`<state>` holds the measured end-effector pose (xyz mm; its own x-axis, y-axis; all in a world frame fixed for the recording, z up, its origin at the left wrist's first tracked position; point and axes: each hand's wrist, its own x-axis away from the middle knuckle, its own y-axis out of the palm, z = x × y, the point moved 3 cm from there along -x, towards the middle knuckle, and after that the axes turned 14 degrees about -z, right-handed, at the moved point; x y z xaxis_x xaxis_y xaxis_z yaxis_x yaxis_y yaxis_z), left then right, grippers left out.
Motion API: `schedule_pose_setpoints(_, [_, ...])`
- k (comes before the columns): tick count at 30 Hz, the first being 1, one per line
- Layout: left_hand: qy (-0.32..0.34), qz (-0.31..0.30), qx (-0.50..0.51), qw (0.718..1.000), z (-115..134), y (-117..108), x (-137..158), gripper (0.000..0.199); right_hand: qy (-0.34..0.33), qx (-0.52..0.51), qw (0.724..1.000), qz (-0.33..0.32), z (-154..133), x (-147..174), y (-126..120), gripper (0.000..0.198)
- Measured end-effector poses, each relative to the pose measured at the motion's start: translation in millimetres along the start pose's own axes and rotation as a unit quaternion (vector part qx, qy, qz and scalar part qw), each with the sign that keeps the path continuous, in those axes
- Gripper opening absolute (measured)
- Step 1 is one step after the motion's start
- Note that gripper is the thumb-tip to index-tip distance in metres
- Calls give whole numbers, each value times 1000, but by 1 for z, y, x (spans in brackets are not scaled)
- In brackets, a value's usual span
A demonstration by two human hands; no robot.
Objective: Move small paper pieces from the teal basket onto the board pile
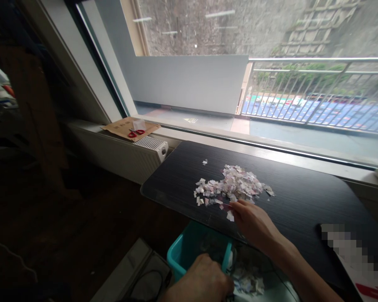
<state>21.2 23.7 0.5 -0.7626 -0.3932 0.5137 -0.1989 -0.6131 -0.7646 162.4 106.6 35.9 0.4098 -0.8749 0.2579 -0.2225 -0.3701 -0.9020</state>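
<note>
A heap of small cut paper scraps (241, 182) lies on the dark table (296, 197), with looser bits spread to its left. My right hand (247, 214) is at the heap's near side, its fingers pinched on a thin pinkish piece (227, 206) whose kind I cannot make out. One white scrap (230, 216) lies right beside the fingertips. Below the table's front edge stands a teal bin (179, 247). My left hand (204, 272) is closed at the bin's near rim; its fingertips are partly hidden.
More scraps (248, 281) lie low down, right of the bin. A pale panel (353, 260) rests at the table's right. Red-handled scissors (136, 133) lie on a brown paper envelope (121, 127) above the radiator (151, 144). A window runs behind the table.
</note>
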Motion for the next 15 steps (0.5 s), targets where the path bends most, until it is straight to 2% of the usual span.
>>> schedule_pose_setpoints(4, [-31, -7, 14, 999, -7, 1, 5, 9, 25, 48, 998, -12, 4, -9, -5, 31])
schedule_pose_setpoints(11, [-67, 8, 61, 996, -14, 6, 15, 6, 6, 52, 998, -18, 10, 8, -3, 29])
schedule_pose_setpoints(15, [-70, 1, 69, 995, -16, 9, 15, 8, 15, 58, 998, -9, 7, -1, -9, 30])
